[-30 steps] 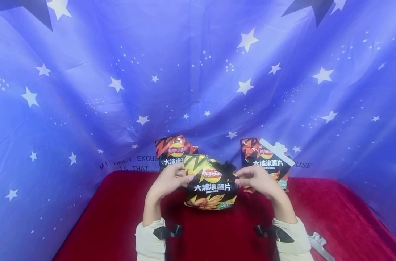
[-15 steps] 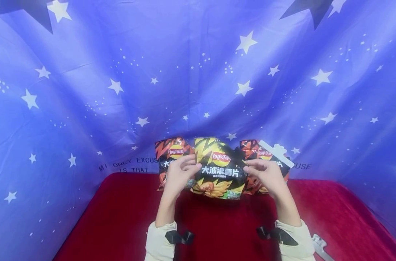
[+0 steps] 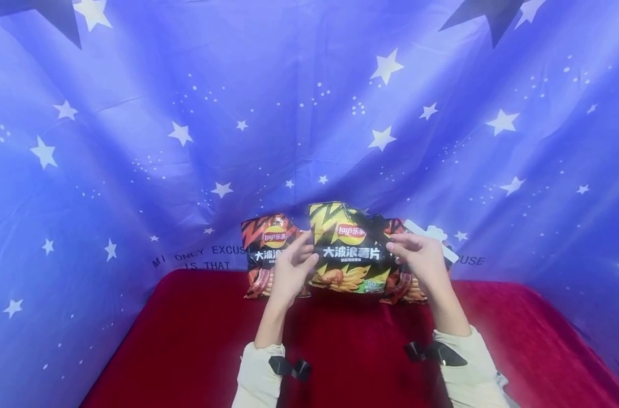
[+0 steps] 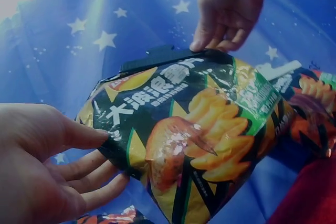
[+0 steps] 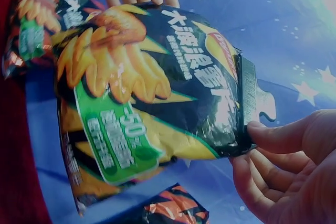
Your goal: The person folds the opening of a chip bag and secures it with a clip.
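Observation:
A yellow-and-black bag of chips (image 3: pixel 346 266) is held upright between both hands, in front of the two red bags. My left hand (image 3: pixel 290 276) grips its left edge, thumb on the front and fingers behind. The right hand (image 3: pixel 425 266) pinches the opposite corner, its thumb on the end of a black bag clip (image 5: pixel 249 95). That clip runs along the bag's folded upper corner, best seen in the right wrist view. The bag's back is hidden.
A red-and-black chip bag (image 3: pixel 260 266) stands behind on the left. Another red chip bag (image 3: pixel 403 286) with a white clip (image 3: pixel 436 235) stands on the right, partly covered. Red cloth (image 3: pixel 340 345) covers the table, and a blue starry curtain (image 3: pixel 299 113) hangs behind.
Both hands have carried the yellow-and-black bag of chips away from me and to the right, up between the two red bags. The grey clip near the right sleeve is now mostly hidden.

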`<action>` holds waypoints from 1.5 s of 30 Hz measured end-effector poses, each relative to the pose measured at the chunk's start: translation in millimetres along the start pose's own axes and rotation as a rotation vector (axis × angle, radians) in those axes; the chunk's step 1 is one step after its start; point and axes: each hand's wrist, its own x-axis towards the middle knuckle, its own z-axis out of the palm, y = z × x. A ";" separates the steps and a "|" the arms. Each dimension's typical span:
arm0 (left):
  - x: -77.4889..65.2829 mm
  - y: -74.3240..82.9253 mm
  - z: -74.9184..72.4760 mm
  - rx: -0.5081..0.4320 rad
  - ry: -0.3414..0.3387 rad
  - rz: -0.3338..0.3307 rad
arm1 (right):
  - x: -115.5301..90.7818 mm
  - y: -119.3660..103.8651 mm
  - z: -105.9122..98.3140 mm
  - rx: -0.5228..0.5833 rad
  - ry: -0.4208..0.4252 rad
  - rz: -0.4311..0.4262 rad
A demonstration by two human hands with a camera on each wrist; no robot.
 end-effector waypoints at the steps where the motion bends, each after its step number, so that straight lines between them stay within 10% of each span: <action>1: 0.6 -1.8 0.3 0.014 -0.003 0.002 | 1.7 0.0 -0.5 -0.014 -0.010 -0.014; 20: 5.4 -28.0 11.7 0.072 0.071 -0.062 | 25.3 14.5 5.0 -0.096 -0.175 0.010; 45: 21.2 -49.4 32.2 0.237 0.110 -0.193 | 37.6 55.8 21.0 -0.256 -0.029 0.014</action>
